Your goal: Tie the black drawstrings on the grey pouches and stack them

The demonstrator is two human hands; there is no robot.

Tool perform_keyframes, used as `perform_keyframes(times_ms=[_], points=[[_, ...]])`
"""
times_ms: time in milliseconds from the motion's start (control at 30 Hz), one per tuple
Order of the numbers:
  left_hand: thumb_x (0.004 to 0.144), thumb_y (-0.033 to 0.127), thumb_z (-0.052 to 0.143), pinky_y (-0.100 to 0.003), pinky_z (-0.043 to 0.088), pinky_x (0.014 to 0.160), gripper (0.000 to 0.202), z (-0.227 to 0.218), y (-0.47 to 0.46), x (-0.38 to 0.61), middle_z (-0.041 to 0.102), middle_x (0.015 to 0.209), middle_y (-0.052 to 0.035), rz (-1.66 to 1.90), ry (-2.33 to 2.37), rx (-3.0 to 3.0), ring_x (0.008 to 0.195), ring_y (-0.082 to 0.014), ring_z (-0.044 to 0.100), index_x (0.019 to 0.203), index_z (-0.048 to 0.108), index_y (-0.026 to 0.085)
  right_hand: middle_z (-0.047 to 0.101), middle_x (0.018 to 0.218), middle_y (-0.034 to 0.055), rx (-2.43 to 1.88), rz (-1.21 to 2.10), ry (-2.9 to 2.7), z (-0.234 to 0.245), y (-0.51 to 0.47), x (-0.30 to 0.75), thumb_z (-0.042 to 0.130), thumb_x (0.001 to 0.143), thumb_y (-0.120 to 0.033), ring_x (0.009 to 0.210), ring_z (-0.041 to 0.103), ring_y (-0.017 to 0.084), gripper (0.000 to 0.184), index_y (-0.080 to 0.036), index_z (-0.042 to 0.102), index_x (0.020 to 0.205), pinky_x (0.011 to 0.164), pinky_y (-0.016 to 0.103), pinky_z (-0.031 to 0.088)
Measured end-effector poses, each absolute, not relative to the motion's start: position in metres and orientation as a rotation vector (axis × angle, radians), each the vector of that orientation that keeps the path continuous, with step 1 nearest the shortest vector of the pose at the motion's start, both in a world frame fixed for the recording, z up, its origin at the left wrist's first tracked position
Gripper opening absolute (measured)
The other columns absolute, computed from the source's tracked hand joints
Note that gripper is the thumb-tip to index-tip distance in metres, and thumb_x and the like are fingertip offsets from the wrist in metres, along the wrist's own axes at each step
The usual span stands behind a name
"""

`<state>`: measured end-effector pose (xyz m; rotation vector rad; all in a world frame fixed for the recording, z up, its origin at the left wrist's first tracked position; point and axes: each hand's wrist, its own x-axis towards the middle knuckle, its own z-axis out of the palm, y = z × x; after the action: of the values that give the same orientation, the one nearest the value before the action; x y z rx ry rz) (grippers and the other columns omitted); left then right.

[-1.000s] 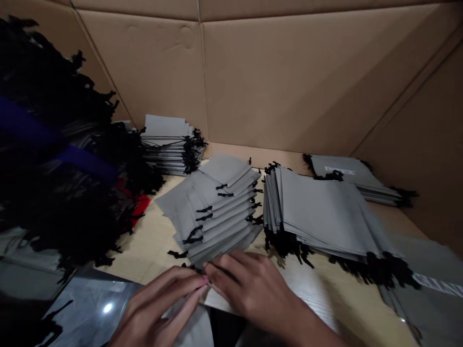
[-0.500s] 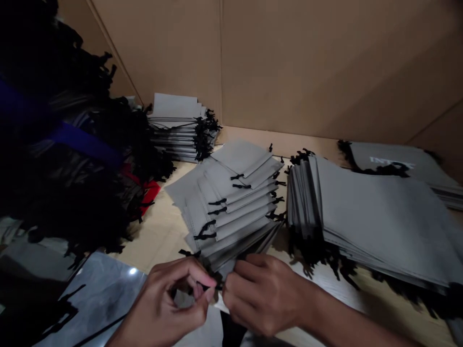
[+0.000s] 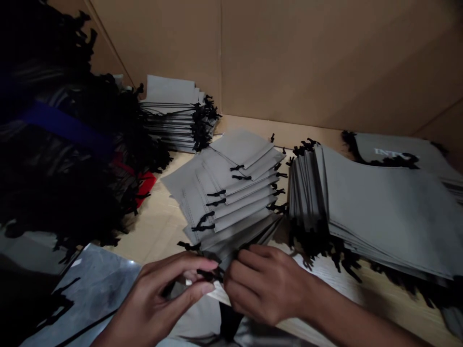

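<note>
Both the left hand [image 3: 162, 296] and the right hand [image 3: 265, 284] pinch narrowly on the black drawcords [image 3: 211, 275] of a grey pouch [image 3: 197, 315], while a fanned stack of flat pouches [image 3: 231, 193] sits just ahead on the wooden table [image 3: 155, 226].

Matt grey pouches [image 3: 240, 147], probably non-woven fabric.

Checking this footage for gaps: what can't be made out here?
Head view:
- Drawstring cord: the left hand and right hand hide how it's held.
- Print on the far gray pouch: black cords cover its end.
- Dark heap: too shadowed to identify, cut off by the left edge.
</note>
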<state>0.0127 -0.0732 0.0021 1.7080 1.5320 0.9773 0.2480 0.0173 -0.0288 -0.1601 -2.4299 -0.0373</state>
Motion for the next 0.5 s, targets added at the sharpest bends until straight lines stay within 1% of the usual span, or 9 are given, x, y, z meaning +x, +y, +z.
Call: perform_keyframes(times_ms=[67,167,233,300,367,500], points=[[0.087,0.026,0.087,-0.013,0.061,0.066,0.021,-0.004,-0.080,0.010,0.087,0.086,0.0079,1.003,1.589,1.610,0.071,-0.0125,0.080,0.104,0.087,0.039,0.054,0.071,-0.0024,-0.159,-0.051,-2.439,-0.029,0.016,0.248,0.055,0.106,-0.018,0.061,0.046,0.016,0.026,-0.021,0.061,0.080,0.055,0.035,0.031],[0.086,0.032,0.087,-0.015,0.058,0.057,0.007,-0.011,-0.088,0.008,0.083,0.073,0.0056,0.953,1.670,1.479,0.061,-0.0135,0.074,0.093,0.087,0.032,0.056,0.073,-0.0020,-0.143,-0.075,-2.453,-0.028,0.015,0.248,0.056,0.106,-0.017,0.062,0.046,0.016,0.024,-0.021,0.062,0.082,0.055,0.036,0.031],[0.087,0.031,0.085,-0.017,0.059,0.060,0.003,-0.012,-0.089,0.008,0.083,0.075,0.0029,0.936,1.645,1.432,0.065,-0.0155,0.076,0.087,0.085,0.028,0.058,0.075,-0.0019,-0.136,-0.088,-2.461,-0.027,0.014,0.248,0.058,0.106,-0.018,0.063,0.047,0.016,0.023,-0.021,0.062,0.083,0.056,0.035,0.032],[0.089,0.028,0.083,-0.020,0.061,0.067,0.011,-0.010,-0.089,0.009,0.082,0.079,0.0013,0.987,1.566,1.420,0.075,-0.0176,0.078,0.079,0.079,0.025,0.058,0.076,-0.0020,-0.134,-0.099,-2.464,-0.027,0.014,0.249,0.060,0.106,-0.020,0.064,0.048,0.016,0.023,-0.020,0.063,0.084,0.056,0.035,0.032],[0.090,0.025,0.082,-0.020,0.061,0.070,0.019,-0.007,-0.089,0.011,0.079,0.079,0.0012,1.034,1.503,1.423,0.078,-0.0177,0.077,0.073,0.073,0.024,0.059,0.077,-0.0019,-0.127,-0.114,-2.458,-0.026,0.015,0.251,0.062,0.106,-0.021,0.064,0.048,0.016,0.023,-0.020,0.063,0.083,0.056,0.035,0.031],[0.090,0.025,0.081,-0.019,0.055,0.061,0.023,-0.001,-0.088,0.018,0.072,0.071,0.0029,1.065,1.527,1.362,0.066,-0.0146,0.069,0.071,0.069,0.023,0.059,0.077,-0.0019,-0.126,-0.119,-2.449,-0.024,0.015,0.253,0.061,0.107,-0.021,0.064,0.046,0.015,0.026,-0.021,0.063,0.081,0.055,0.033,0.032]])
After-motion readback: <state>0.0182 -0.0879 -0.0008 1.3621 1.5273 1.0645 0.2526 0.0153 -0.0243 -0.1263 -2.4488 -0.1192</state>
